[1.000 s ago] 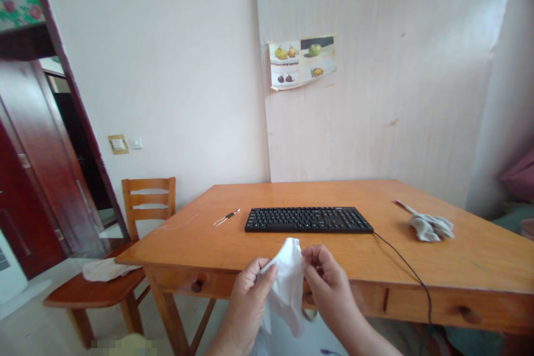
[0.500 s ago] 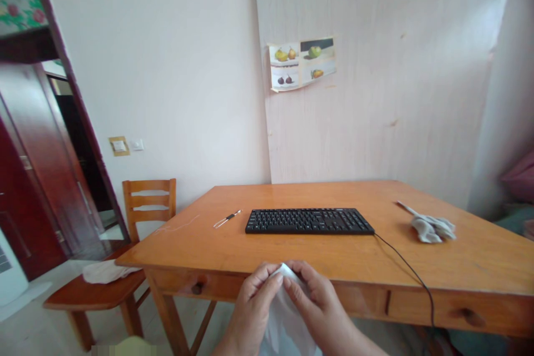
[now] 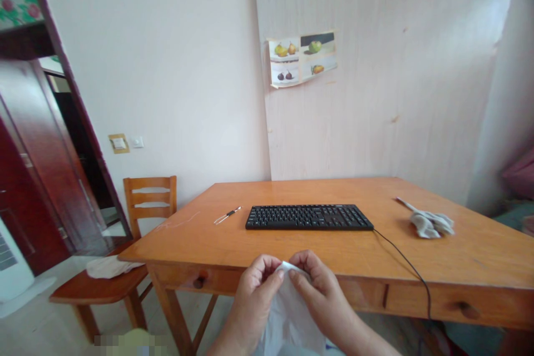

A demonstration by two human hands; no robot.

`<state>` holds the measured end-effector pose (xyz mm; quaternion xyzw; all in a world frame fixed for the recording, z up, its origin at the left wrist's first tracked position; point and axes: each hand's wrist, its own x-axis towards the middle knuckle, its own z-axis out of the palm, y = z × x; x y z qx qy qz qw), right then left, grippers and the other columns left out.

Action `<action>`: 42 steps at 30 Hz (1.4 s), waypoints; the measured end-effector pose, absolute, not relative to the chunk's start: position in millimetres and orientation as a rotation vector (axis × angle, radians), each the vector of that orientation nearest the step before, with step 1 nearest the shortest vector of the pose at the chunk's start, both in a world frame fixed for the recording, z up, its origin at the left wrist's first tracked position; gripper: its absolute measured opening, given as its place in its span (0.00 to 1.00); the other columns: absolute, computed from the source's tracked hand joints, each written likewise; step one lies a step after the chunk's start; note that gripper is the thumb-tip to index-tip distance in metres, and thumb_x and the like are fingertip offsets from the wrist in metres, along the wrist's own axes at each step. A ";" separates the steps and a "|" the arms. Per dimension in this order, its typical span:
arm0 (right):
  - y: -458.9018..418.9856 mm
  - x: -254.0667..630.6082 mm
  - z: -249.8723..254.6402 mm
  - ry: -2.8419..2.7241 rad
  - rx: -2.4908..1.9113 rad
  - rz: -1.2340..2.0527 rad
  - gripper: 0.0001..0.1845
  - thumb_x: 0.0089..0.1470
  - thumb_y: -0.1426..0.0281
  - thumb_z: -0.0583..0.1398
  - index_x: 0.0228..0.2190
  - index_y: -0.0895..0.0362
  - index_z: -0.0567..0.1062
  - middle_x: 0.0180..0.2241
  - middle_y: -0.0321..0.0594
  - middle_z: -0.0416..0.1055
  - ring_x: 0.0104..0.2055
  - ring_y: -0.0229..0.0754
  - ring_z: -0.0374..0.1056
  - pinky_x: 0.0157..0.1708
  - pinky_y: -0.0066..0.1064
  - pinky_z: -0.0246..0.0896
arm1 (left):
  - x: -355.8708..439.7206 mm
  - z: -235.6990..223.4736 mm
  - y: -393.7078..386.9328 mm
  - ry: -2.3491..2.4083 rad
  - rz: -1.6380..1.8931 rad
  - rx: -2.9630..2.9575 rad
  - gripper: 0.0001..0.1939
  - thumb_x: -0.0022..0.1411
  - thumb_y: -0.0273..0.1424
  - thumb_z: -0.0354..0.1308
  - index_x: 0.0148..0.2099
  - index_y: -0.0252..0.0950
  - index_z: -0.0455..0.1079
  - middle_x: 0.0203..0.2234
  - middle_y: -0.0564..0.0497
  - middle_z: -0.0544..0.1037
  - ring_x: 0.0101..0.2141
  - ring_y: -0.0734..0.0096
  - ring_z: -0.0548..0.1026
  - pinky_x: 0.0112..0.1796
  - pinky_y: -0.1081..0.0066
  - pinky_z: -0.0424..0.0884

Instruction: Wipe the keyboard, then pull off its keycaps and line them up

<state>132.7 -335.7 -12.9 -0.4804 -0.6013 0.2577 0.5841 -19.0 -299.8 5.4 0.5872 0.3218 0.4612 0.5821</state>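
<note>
Just before the table's front edge, a thin white sheet that looks like a plastic bag (image 3: pixel 287 317) hangs from my fingers. A small blue mark shows low on its right side. My left hand (image 3: pixel 256 297) pinches the bag's top edge between thumb and curled fingers. Right beside it, my right hand (image 3: pixel 319 295) pinches the same edge with its thumb on the near side. The two thumbs are close together, with the bag's pale tip between them. Beyond the hands a black keyboard (image 3: pixel 308 217) lies on the wooden table (image 3: pixel 200 247).
Left of the keyboard lies a thin metal tool with a black middle (image 3: pixel 227 215). A grey-white cloth or glove (image 3: pixel 429 224) lies at the right, touching a slim stick. The keyboard cable (image 3: pixel 403 258) drops over the front edge. A wooden chair (image 3: pixel 100 286) holds a pale cloth.
Both hands still pinch the bag. The fingers have shifted slightly, and the thumbs sit a little farther apart. The view has tilted slightly, so the table appears higher.
</note>
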 end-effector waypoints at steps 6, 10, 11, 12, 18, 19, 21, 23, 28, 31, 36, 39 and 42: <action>-340.5 135.6 -11.2 -1.628 -1.202 -0.063 0.05 0.59 0.70 0.56 0.39 0.53 0.71 0.38 0.41 0.71 0.42 0.46 0.65 0.43 0.40 0.58 | -14.4 -1.0 -297.0 0.846 1.159 1.322 0.12 0.57 0.39 0.62 0.36 0.35 0.70 0.29 0.52 0.72 0.31 0.71 0.68 0.33 0.73 0.64; -345.8 129.0 -8.5 -1.698 -1.231 -0.068 0.07 0.60 0.69 0.57 0.41 0.52 0.71 0.40 0.41 0.72 0.42 0.46 0.65 0.42 0.39 0.59 | -11.8 0.3 -299.1 0.810 1.156 1.286 0.12 0.55 0.38 0.64 0.36 0.34 0.71 0.30 0.50 0.73 0.33 0.69 0.69 0.37 0.72 0.65; -345.8 127.6 -9.1 -1.684 -1.240 -0.061 0.08 0.60 0.68 0.57 0.42 0.52 0.71 0.40 0.41 0.72 0.42 0.46 0.66 0.42 0.39 0.59 | -11.5 0.3 -299.5 0.793 1.138 1.261 0.12 0.54 0.37 0.64 0.37 0.35 0.72 0.31 0.50 0.74 0.33 0.69 0.70 0.37 0.73 0.65; -345.4 126.7 -10.1 -1.668 -1.245 -0.052 0.08 0.61 0.68 0.57 0.43 0.52 0.71 0.40 0.42 0.72 0.42 0.46 0.66 0.42 0.38 0.60 | -11.3 0.2 -299.7 0.777 1.118 1.232 0.12 0.55 0.37 0.64 0.37 0.35 0.71 0.31 0.50 0.74 0.33 0.70 0.70 0.37 0.73 0.65; -341.7 126.8 -17.5 -1.593 -1.222 0.068 0.10 0.60 0.65 0.58 0.43 0.53 0.72 0.40 0.42 0.73 0.42 0.45 0.68 0.42 0.36 0.62 | -9.9 2.4 -301.4 0.709 1.056 1.088 0.07 0.55 0.31 0.62 0.35 0.35 0.70 0.27 0.53 0.73 0.29 0.74 0.69 0.36 0.73 0.65; -341.3 126.6 -18.3 -1.581 -1.217 0.104 0.10 0.60 0.65 0.58 0.44 0.53 0.72 0.40 0.42 0.73 0.42 0.45 0.68 0.43 0.35 0.62 | -9.5 3.8 -302.0 0.697 1.051 1.067 0.06 0.55 0.31 0.62 0.35 0.35 0.70 0.27 0.53 0.73 0.28 0.75 0.69 0.36 0.73 0.65; -340.7 125.2 -19.3 -1.551 -1.197 0.207 0.11 0.60 0.65 0.58 0.44 0.53 0.72 0.41 0.42 0.74 0.43 0.44 0.69 0.43 0.34 0.63 | -9.0 6.3 -303.1 0.663 1.038 1.032 0.07 0.55 0.31 0.62 0.35 0.35 0.70 0.27 0.53 0.73 0.27 0.75 0.68 0.36 0.73 0.65; -340.1 123.2 -19.5 -1.515 -1.156 0.338 0.12 0.60 0.66 0.57 0.45 0.53 0.72 0.40 0.41 0.74 0.42 0.43 0.70 0.42 0.32 0.63 | -8.9 7.3 -303.5 0.630 1.028 1.027 0.07 0.55 0.31 0.62 0.36 0.35 0.71 0.28 0.52 0.74 0.28 0.74 0.69 0.36 0.73 0.65; -338.9 121.7 -17.2 -1.438 -1.076 0.533 0.12 0.61 0.68 0.54 0.44 0.56 0.73 0.37 0.41 0.75 0.38 0.41 0.71 0.39 0.30 0.64 | -9.5 7.3 -303.5 0.727 1.130 1.164 0.10 0.53 0.35 0.65 0.36 0.35 0.73 0.32 0.50 0.76 0.35 0.70 0.71 0.41 0.72 0.65; -338.6 124.3 -14.8 -1.432 -1.067 0.593 0.12 0.60 0.68 0.54 0.42 0.57 0.74 0.35 0.40 0.75 0.36 0.41 0.70 0.37 0.30 0.63 | -9.9 9.8 -304.1 0.778 1.179 1.222 0.14 0.52 0.37 0.67 0.40 0.37 0.73 0.34 0.51 0.75 0.38 0.69 0.70 0.43 0.72 0.64; -337.9 125.8 -13.9 -1.410 -1.078 0.719 0.11 0.59 0.65 0.56 0.36 0.58 0.74 0.31 0.39 0.73 0.34 0.41 0.68 0.35 0.30 0.63 | -10.1 10.9 -303.3 0.841 1.165 1.376 0.13 0.54 0.40 0.65 0.36 0.35 0.74 0.31 0.50 0.75 0.36 0.68 0.70 0.40 0.72 0.64; -336.8 123.5 -17.3 -1.325 -1.036 0.737 0.10 0.59 0.63 0.56 0.36 0.58 0.71 0.31 0.38 0.71 0.33 0.39 0.66 0.34 0.29 0.62 | -9.0 7.6 -301.6 0.873 1.216 1.364 0.13 0.55 0.41 0.64 0.34 0.35 0.73 0.29 0.51 0.74 0.34 0.68 0.69 0.38 0.73 0.64; -335.4 121.8 -22.1 -1.325 -1.031 0.680 0.12 0.58 0.61 0.58 0.38 0.58 0.69 0.32 0.37 0.70 0.34 0.39 0.66 0.35 0.29 0.62 | -7.3 2.9 -300.1 0.869 1.251 1.293 0.14 0.54 0.41 0.65 0.34 0.35 0.73 0.29 0.51 0.74 0.33 0.70 0.69 0.37 0.73 0.64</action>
